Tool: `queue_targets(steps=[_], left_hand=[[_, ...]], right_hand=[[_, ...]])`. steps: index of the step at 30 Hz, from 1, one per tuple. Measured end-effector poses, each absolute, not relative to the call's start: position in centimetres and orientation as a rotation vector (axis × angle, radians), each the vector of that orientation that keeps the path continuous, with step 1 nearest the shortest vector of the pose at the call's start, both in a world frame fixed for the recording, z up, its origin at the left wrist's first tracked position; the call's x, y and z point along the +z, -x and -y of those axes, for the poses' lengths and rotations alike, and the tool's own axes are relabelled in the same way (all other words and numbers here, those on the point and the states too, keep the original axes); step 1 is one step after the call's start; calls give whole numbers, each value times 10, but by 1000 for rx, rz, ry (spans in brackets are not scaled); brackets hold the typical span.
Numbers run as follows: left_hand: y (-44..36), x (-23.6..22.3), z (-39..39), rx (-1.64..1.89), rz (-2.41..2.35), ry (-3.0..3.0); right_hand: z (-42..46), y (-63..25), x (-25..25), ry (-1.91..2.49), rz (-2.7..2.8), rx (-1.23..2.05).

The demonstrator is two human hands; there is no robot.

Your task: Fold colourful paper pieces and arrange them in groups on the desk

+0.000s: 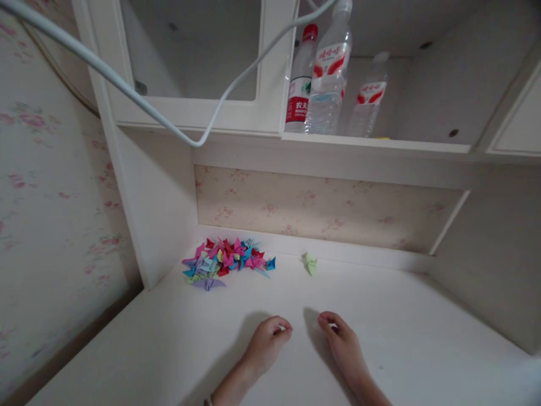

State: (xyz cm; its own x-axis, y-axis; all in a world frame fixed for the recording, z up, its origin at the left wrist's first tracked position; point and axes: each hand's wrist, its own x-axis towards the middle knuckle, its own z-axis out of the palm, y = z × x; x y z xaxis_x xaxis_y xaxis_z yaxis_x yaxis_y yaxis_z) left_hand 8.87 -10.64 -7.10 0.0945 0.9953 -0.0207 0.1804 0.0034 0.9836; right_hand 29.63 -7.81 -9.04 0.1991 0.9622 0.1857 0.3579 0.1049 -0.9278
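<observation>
My left hand [269, 337] hovers above the white desk with its fingers curled and its thumb tip drawn close to the forefinger; nothing shows between them. Opposite it, my right hand [341, 341] is curled in much the same way, thumb against the forefinger, also with nothing visible in it. A gap separates the two hands. Beyond them, a single light green folded paper crane [311, 264] rests near the back of the desk. Off to the left is a heap of small paper cranes [228, 256] in pink, red, blue, purple and green.
The white desk [380, 327] is bounded by side panels and a low back ledge. Over it hangs a cabinet shelf with a red-capped bottle [300, 84] and two clear plastic bottles [329, 73]. A white cable [152, 110] droops across the upper left.
</observation>
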Motion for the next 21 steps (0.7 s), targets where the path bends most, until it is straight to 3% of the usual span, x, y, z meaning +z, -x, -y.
queue_targets(steps=[9,13,21], left_hand=[[-99,-77,97,1030,-1442,-1460],[-77,-61,52,842,-1870,-1786],[-41,-34,-22,668,-2441,-1829]], right_hand=[[110,-282,-88,1370,1625,866],[103,-286,-87,1345,1661,893],[98,-288,-90,1354,1680,915]])
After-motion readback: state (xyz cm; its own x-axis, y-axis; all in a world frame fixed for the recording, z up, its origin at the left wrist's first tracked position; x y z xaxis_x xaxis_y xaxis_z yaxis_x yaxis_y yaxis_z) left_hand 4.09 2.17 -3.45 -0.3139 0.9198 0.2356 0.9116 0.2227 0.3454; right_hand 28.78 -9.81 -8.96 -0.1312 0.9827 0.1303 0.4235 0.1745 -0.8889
